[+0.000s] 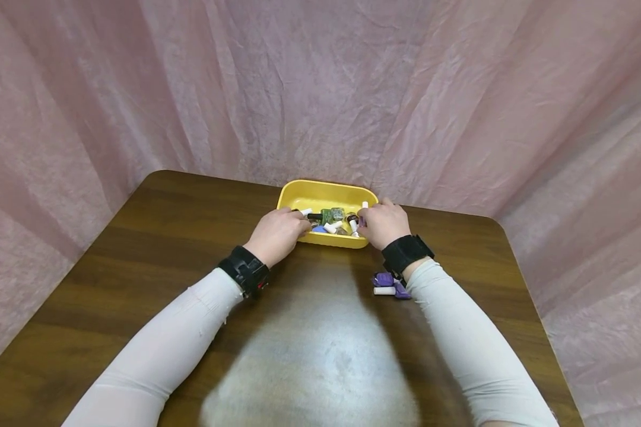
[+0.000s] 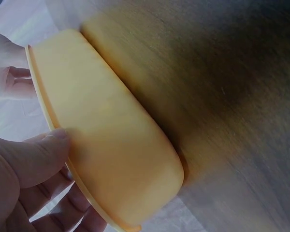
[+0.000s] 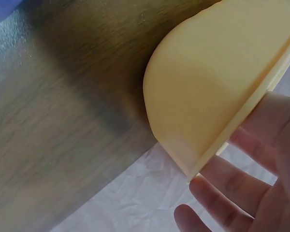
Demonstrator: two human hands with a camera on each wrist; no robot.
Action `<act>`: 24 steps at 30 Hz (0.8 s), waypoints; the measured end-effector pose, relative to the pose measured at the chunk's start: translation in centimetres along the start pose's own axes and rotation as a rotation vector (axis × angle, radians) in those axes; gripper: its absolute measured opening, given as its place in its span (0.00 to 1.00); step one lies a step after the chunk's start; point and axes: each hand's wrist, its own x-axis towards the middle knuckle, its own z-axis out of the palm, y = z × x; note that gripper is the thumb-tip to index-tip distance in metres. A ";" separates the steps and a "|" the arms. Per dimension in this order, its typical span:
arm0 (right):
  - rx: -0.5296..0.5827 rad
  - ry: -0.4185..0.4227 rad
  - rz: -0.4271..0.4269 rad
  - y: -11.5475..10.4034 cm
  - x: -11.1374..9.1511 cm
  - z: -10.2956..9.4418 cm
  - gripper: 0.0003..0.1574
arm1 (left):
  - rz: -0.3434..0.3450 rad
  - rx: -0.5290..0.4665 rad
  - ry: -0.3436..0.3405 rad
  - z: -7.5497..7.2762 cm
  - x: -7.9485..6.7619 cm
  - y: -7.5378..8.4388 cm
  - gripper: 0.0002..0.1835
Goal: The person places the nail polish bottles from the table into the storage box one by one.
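Note:
A yellow plastic tub (image 1: 328, 239) at the table's far edge holds several nail polish bottles, among them a green one (image 1: 328, 216) with a black cap. My left hand (image 1: 279, 234) is at its near left corner. In the left wrist view the left thumb (image 2: 58, 140) presses the outer wall by the rim while the fingers curl over inside. At the near right corner, my right hand (image 1: 387, 224) pinches a purplish nail polish bottle (image 1: 362, 222), white cap up; its grip is mostly hidden. The right wrist view has those fingers (image 3: 232, 181) around the rim.
Purple nail polish bottles (image 1: 383, 279), one white cap showing, lie on the wooden table (image 1: 192, 249) beside the right wrist. Pink curtains (image 1: 320, 89) hang right behind the tub and along both sides. Both wrists wear black straps (image 1: 246, 270).

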 end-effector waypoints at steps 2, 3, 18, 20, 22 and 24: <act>-0.012 -0.016 -0.002 0.0 0.1 -0.1 0.05 | 0.000 -0.002 -0.006 0.0 0.0 0.0 0.08; -0.018 -0.022 -0.006 -0.1 0.1 -0.1 0.06 | 0.001 -0.002 -0.008 0.0 0.0 0.0 0.08; -0.025 -0.049 0.002 -0.4 0.2 -0.3 0.10 | 0.007 0.016 -0.008 -0.1 0.0 0.0 0.07; -0.026 -0.047 0.002 -0.4 0.2 -0.3 0.08 | 0.013 0.017 0.002 -0.1 0.0 0.0 0.07; -0.026 -0.050 0.004 -0.4 0.2 -0.4 0.09 | 0.016 0.021 0.007 -0.1 0.0 0.0 0.08; -0.025 -0.060 0.005 -0.4 0.1 -0.6 0.10 | 0.012 0.019 0.008 -0.2 0.0 0.0 0.09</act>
